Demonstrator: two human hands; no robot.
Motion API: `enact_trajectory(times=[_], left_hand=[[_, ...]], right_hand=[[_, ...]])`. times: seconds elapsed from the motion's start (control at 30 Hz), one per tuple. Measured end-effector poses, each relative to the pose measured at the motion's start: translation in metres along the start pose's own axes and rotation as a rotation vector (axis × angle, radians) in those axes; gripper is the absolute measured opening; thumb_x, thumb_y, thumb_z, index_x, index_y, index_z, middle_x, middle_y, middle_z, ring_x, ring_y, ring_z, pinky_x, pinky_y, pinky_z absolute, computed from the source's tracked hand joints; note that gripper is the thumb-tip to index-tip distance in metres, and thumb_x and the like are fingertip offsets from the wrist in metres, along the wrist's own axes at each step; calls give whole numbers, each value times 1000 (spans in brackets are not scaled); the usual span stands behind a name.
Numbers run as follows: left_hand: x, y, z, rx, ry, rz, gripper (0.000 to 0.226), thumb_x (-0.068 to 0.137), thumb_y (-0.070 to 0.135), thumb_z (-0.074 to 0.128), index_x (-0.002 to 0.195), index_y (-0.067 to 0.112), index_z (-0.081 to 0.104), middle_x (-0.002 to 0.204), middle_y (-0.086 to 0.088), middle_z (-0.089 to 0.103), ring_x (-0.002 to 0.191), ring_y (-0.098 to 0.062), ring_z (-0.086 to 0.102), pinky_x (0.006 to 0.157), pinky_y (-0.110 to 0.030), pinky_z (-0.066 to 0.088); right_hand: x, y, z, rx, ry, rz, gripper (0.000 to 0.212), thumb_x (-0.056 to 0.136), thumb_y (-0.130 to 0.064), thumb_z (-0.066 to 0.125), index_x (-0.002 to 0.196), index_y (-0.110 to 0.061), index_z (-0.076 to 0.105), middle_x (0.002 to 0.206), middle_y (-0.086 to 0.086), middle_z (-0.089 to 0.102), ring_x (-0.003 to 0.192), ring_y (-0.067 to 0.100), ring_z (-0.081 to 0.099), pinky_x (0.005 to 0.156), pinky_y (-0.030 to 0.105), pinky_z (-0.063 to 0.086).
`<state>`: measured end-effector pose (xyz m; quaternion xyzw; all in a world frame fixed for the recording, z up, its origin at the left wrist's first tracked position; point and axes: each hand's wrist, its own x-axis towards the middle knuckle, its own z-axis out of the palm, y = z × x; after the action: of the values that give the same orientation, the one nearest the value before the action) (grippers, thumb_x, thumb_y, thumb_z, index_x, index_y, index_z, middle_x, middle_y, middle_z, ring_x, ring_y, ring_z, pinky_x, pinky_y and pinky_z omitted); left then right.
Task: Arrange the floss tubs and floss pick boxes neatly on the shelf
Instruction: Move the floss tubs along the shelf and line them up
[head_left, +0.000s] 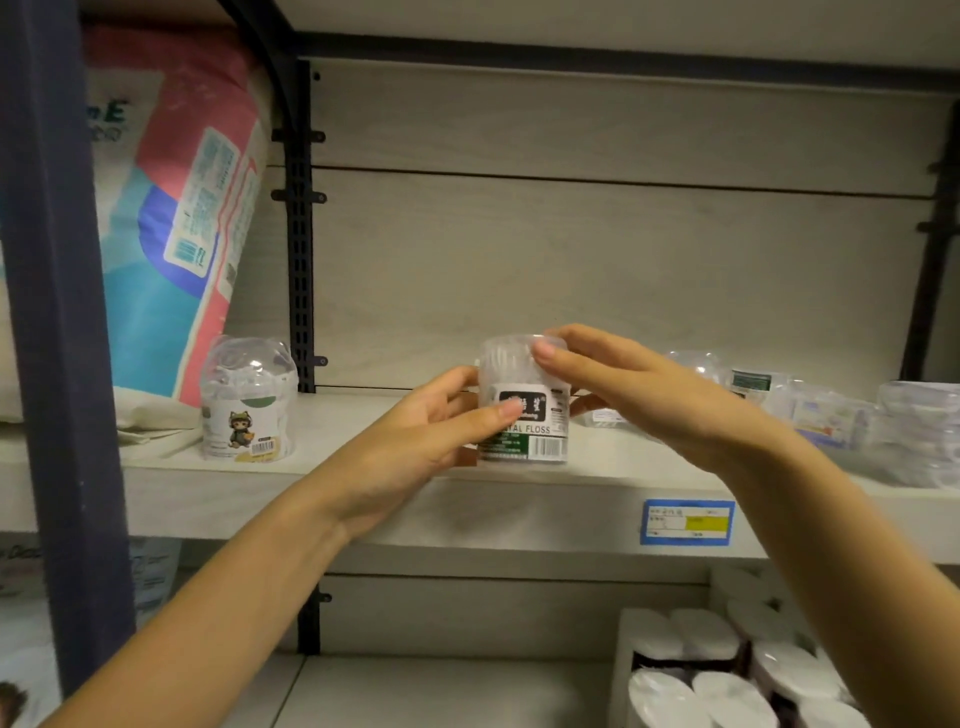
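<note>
A clear floss tub (524, 415) with a black and green "DENTAL FLOSS" label is upright at the front middle of the pale shelf (363, 488). My left hand (426, 441) grips its left side. My right hand (644, 395) reaches over from the right, fingertips on its lid. Another clear domed floss tub (248, 400) with a cartoon label stands upright at the shelf's left end. Several clear floss tubs and floss pick boxes (841, 421) lie jumbled at the shelf's right end, partly hidden behind my right hand.
A big pink and blue soft package (176, 208) leans at the left, beyond a dark upright post (57, 312). A blue price tag (687, 522) is on the shelf's front edge. White rolls (727, 670) fill the lower shelf at right.
</note>
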<state>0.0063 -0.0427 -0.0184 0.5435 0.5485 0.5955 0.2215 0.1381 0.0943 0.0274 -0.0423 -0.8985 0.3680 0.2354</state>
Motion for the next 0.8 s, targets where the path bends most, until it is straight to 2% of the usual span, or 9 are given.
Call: enact_trajectory(times=[0.07, 0.13, 0.17, 0.23, 0.3, 0.37, 0.5, 0.6, 0.8], left_hand=[[-1, 2, 2, 23, 12, 17, 44, 83, 31, 64, 125, 22, 54, 119, 0, 67, 110, -15, 63, 93, -31, 52], [0, 2, 4, 75, 13, 59, 45, 81, 34, 67, 123, 27, 55, 120, 4, 66, 110, -13, 63, 92, -31, 53], [1, 0, 7, 107, 9, 83, 47, 78, 37, 70, 122, 30, 55, 121, 7, 65, 110, -11, 63, 91, -33, 53], [4, -3, 15, 169, 1, 126, 57, 66, 48, 70, 120, 37, 55, 121, 14, 64, 110, -7, 62, 88, -31, 52], [9, -8, 30, 193, -12, 161, 62, 60, 53, 70, 118, 40, 55, 120, 18, 63, 109, -6, 62, 88, -30, 52], [18, -11, 49, 178, -29, 192, 62, 55, 56, 75, 114, 44, 56, 120, 18, 63, 107, -8, 64, 87, -32, 52], [46, -14, 90, 136, -67, 257, 70, 40, 67, 80, 104, 48, 60, 117, 15, 66, 103, -13, 67, 81, -31, 55], [62, -16, 130, 124, -111, 287, 72, 38, 67, 79, 105, 47, 60, 114, 14, 68, 100, -10, 67, 76, -18, 55], [97, -15, 232, 153, -66, 363, 70, 39, 70, 77, 102, 47, 59, 111, 13, 68, 98, -9, 69, 77, -17, 54]], right_hand=[[-3, 5, 4, 46, 45, -34, 52, 79, -53, 46, 123, -25, 53, 112, -9, 64, 101, 6, 62, 89, 27, 51], [-11, 13, 8, 59, 113, -70, 56, 78, -57, 48, 127, -30, 50, 118, -10, 62, 103, 4, 62, 93, 33, 51], [-17, 17, 9, 47, 153, -76, 55, 78, -60, 49, 127, -34, 49, 120, -12, 60, 104, 3, 61, 93, 33, 51], [-32, 24, 9, 45, 230, -90, 52, 76, -58, 52, 125, -39, 49, 119, -14, 58, 100, -1, 61, 88, 24, 52], [-47, 28, 4, 76, 288, -99, 47, 78, -48, 58, 123, -37, 50, 114, -16, 57, 96, -3, 61, 79, 14, 52], [-60, 33, -8, 75, 314, -93, 46, 80, -42, 62, 123, -35, 50, 113, -17, 56, 97, -3, 59, 75, 10, 51], [-84, 53, -42, 37, 371, -72, 52, 80, -35, 68, 127, -30, 49, 119, -11, 56, 103, 3, 60, 83, 20, 54], [-109, 72, -70, 15, 406, -74, 56, 77, -32, 72, 127, -28, 49, 119, -9, 56, 102, 5, 60, 81, 21, 55], [-161, 116, -151, -73, 435, -129, 55, 74, -38, 73, 123, -31, 50, 117, -14, 55, 100, 1, 59, 82, 23, 55]])
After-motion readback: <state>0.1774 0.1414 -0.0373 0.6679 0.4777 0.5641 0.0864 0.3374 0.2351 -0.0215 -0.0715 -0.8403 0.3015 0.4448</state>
